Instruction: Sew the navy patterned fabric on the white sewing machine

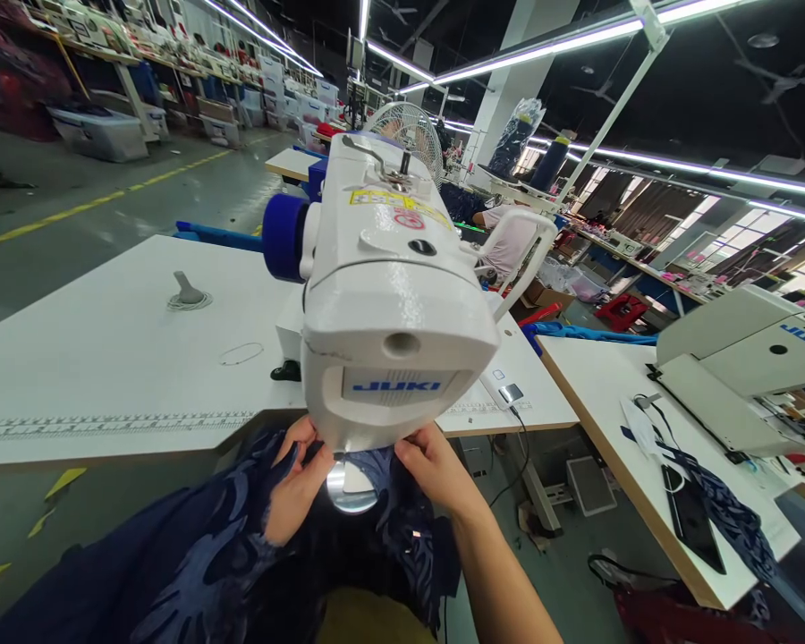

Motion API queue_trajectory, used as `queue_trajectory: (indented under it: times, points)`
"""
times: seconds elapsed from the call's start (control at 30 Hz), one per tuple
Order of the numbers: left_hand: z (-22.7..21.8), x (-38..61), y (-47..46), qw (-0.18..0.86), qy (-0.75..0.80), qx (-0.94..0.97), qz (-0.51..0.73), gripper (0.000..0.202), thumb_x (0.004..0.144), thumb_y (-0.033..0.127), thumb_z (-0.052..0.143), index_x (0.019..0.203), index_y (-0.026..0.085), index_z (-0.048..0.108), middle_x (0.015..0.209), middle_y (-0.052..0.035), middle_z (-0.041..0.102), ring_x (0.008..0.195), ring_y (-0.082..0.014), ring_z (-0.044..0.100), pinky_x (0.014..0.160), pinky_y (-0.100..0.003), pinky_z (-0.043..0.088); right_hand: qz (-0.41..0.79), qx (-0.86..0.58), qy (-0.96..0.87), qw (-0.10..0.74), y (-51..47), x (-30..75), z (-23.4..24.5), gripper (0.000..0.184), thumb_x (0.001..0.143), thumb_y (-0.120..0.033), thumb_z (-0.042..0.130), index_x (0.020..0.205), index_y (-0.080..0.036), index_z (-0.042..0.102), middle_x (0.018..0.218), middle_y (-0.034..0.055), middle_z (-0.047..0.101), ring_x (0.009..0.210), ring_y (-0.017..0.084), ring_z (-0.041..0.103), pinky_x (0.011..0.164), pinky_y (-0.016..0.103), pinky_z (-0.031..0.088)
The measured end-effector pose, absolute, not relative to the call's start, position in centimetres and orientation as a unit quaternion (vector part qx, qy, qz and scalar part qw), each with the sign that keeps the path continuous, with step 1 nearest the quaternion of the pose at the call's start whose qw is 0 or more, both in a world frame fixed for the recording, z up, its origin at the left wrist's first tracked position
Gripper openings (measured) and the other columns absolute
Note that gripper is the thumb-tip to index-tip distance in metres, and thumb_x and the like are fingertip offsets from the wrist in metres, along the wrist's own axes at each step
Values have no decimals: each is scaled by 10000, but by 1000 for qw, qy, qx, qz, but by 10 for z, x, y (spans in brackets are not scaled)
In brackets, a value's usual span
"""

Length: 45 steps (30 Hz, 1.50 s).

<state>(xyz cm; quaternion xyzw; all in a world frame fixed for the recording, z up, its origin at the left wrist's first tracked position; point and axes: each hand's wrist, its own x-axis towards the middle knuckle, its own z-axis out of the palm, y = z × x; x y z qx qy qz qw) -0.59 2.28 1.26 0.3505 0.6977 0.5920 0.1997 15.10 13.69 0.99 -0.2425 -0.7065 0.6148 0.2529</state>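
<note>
A white sewing machine (389, 295) stands on a white table (107, 358) right in front of me. Dark blue patterned fabric (207, 555) lies under its head and hangs down over my lap. My left hand (296, 487) pinches the fabric at the left of the needle area, fingers curled on it. My right hand (436, 465) presses and grips the same fabric at the right side, just below the machine's face. A round metal plate (352, 487) shows between my hands. The needle itself is hidden by the machine head.
A second sewing machine (744, 358) stands on a table (610, 394) at the right, with a phone (694, 523) and dark fabric strip on it. A fan (409, 130) and a seated person (510, 237) are behind the machine. Grey floor aisle at left.
</note>
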Motion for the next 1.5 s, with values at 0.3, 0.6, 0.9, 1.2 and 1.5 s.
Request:
queue_trajectory:
  times: [0.3,0.6,0.9,1.2,1.5]
  points:
    - [5,-9,25,228,685,351,596,303,766,498,593,904,235,652,855,-11,711,908,-244,672,898,-340,499,608,-240,-712,254,137,150,9,143,790,-165,483,917,-230,496,797,-20,490,701,148,459,848,315,431]
    - [9,-7,24,228,679,323,618,261,714,472,635,848,249,634,850,-5,727,874,-248,682,855,-326,528,609,-254,-708,252,136,150,9,124,791,-178,498,902,-232,501,787,-19,504,659,141,440,750,288,429]
    - [-3,-18,27,243,664,354,612,315,684,419,647,930,222,635,887,-15,739,891,-244,693,840,-310,545,592,-274,-715,253,133,149,17,103,781,-206,507,883,-219,514,799,-3,515,758,160,491,707,280,425]
    - [-3,-18,27,226,673,354,609,286,681,470,682,856,248,640,824,8,715,854,-245,684,841,-333,528,597,-273,-713,248,133,150,14,101,802,-199,519,899,-224,530,802,-3,552,781,170,529,761,295,446]
    - [8,-8,24,235,658,350,624,224,770,449,618,829,233,624,754,10,660,777,-205,638,775,-317,498,607,-253,-706,263,129,150,11,207,816,-225,525,1016,-221,580,948,40,645,944,201,596,926,342,438]
